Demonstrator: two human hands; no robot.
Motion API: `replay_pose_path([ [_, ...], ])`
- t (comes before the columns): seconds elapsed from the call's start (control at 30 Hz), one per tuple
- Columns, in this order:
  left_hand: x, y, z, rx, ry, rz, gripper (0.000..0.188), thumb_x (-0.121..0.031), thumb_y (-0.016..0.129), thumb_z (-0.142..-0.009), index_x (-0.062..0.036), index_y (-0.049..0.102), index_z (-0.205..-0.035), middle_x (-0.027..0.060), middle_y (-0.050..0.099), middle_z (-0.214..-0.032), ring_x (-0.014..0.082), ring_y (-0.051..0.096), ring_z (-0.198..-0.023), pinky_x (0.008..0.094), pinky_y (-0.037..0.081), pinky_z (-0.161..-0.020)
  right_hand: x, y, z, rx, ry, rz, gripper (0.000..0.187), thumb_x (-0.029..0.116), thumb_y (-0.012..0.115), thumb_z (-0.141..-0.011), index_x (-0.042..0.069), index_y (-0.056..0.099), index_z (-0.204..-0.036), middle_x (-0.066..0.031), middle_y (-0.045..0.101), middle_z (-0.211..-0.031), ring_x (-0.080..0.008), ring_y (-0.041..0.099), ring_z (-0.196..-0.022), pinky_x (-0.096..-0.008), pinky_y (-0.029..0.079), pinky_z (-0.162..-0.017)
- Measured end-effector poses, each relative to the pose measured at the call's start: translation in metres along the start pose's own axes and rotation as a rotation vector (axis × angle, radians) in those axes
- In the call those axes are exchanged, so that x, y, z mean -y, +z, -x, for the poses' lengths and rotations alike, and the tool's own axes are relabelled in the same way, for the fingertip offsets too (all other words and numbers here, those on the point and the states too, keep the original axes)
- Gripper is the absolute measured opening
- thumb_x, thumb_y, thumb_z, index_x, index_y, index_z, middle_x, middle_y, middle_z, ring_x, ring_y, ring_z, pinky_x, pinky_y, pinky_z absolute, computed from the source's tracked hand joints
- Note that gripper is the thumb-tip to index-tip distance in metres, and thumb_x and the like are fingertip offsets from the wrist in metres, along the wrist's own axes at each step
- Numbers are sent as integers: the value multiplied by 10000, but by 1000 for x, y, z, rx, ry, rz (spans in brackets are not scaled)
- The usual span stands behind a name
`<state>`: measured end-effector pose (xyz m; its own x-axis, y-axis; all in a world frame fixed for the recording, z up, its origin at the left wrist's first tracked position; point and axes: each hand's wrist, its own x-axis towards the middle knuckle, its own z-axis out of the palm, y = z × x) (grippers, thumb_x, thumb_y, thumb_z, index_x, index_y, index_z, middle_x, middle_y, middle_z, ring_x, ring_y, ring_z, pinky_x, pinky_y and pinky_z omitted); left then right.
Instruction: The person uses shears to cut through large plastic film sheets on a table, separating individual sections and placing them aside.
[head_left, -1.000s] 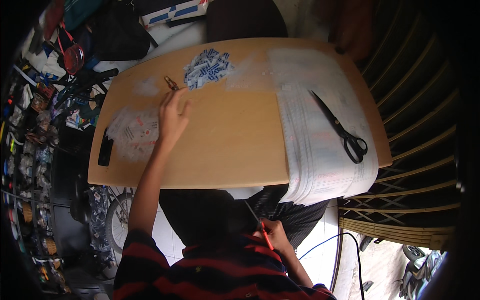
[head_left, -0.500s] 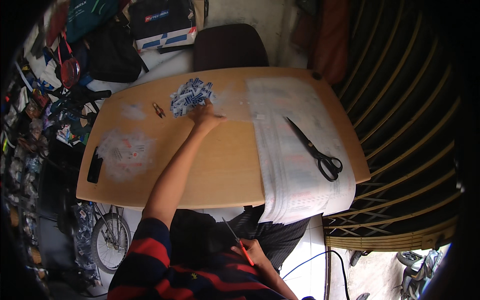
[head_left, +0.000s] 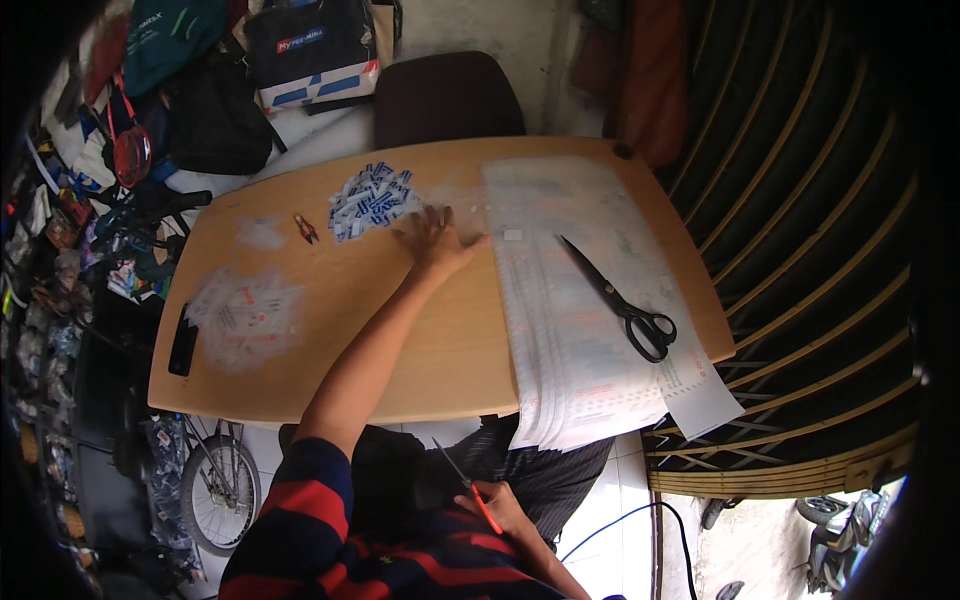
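Observation:
My left hand [head_left: 440, 245] reaches across the wooden table [head_left: 420, 360], fingers spread over its surface. Just left of its fingertips lies a heap of small white and blue labels [head_left: 372, 203]. Down in my lap, my right hand [head_left: 505, 503] is closed round a pair of scissors [head_left: 487, 508] with red handles, blades pointing up and left. To the right of my left hand, a stack of translucent white plastic sheets [head_left: 560, 330] covers that side of the table and hangs over the near edge. Large black scissors [head_left: 620, 300] rest on the sheets.
Small thread snips [head_left: 306, 229] lie left of the heap. Clear plastic scraps [head_left: 245, 318] and a black phone [head_left: 182, 340] are near the left edge. A dark chair [head_left: 448, 95] stands behind the table, a folding metal gate [head_left: 800, 270] to the right.
My left hand has moved right, off the label heap, and its fingers have spread. A white sheet corner now sticks out past the table's right near edge. My right hand still holds the red-handled scissors.

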<state>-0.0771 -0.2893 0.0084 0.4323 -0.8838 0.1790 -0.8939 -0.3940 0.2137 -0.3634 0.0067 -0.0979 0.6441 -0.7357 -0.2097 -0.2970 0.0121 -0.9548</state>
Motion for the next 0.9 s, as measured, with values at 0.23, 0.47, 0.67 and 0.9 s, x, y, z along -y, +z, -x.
replay_pose_path([
  [0.23,17,-7,25,-36,394,255,601,-395,649,-935,-54,518,-1412,146,503,-1473,349,451,-1361,508,354,-1120,6,-1,-1,-21,25,-14,406,315,784,-873,-8,595,-716,-91,473,-520,-128,391,-504,-336,410,-500],
  [0.47,41,-66,92,-141,602,642,429,-121,677,-919,-21,575,-1324,142,569,-1383,338,508,-1290,424,397,-1084,0,-2,-2,-20,91,-14,392,302,782,-877,-7,599,-720,-93,465,-519,-119,400,-506,-334,409,-501],
  [0.67,103,-111,145,124,516,717,383,-104,671,-921,-36,608,-1293,134,573,-1374,316,489,-1328,415,388,-1104,-1,-1,-4,-32,58,-7,384,285,783,-877,-14,600,-722,-89,453,-518,-123,385,-508,-338,402,-499],
  [0.9,124,-108,190,190,652,364,330,-159,733,-856,-82,655,-1168,90,575,-1325,316,493,-1269,453,401,-1075,-12,4,-4,-7,81,45,371,267,778,-883,-5,587,-718,-96,482,-529,-129,415,-506,-329,413,-509],
])
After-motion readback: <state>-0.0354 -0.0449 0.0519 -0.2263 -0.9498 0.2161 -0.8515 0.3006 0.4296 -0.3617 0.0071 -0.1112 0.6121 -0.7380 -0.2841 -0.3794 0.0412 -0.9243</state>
